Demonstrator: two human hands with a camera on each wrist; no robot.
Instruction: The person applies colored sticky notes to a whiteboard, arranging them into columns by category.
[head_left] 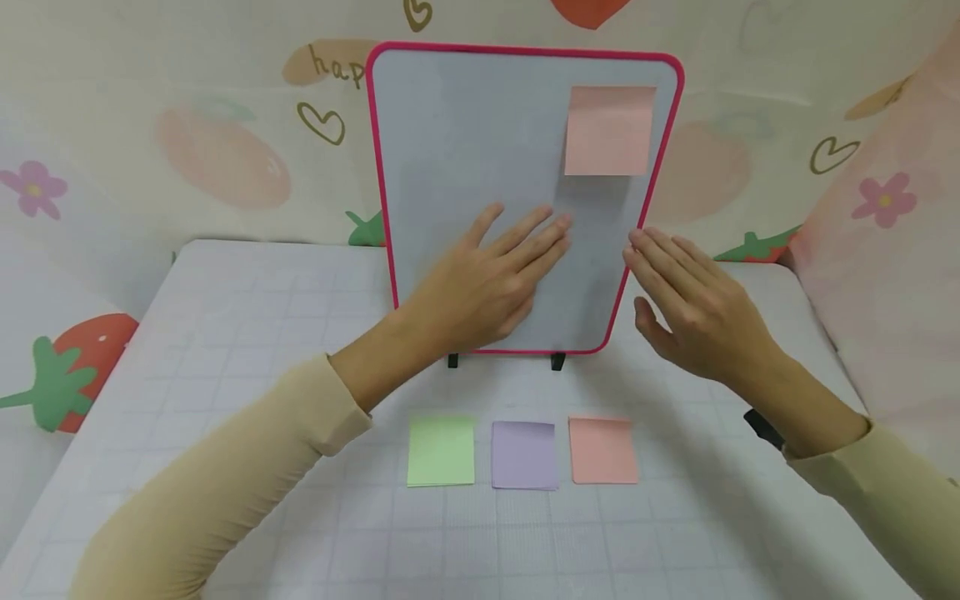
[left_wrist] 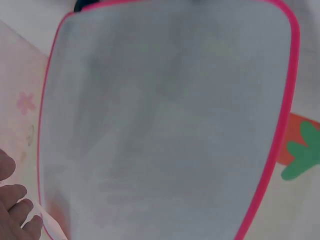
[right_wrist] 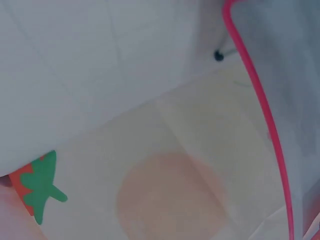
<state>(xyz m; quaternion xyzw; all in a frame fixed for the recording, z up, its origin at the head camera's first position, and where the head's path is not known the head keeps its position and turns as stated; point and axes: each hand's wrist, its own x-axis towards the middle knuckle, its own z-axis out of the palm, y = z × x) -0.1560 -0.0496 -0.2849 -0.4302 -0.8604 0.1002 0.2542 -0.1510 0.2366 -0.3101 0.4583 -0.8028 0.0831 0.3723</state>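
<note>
A whiteboard (head_left: pixel 465 133) with a red-pink rim stands upright on the table. One pink sticky note (head_left: pixel 609 132) is on its upper right, its lower part lifted off the surface. My left hand (head_left: pixel 498 279) is spread in front of the board's lower middle, fingers pointing right, below the note; whether it touches the board I cannot tell. Beside the right rim is my right hand (head_left: pixel 690 304), fingers straight and together, tips at the edge. Neither hand holds anything visible. In the left wrist view, fingertips (left_wrist: pixel 17 212) show at the lower left corner.
Green (head_left: pixel 441 451), purple (head_left: pixel 523 455) and pink (head_left: pixel 603 451) sticky-note pads lie in a row on the table (head_left: pixel 300 517) before the board. Black feet (head_left: pixel 558 362) support the board. A patterned curtain (head_left: pixel 225 150) hangs behind.
</note>
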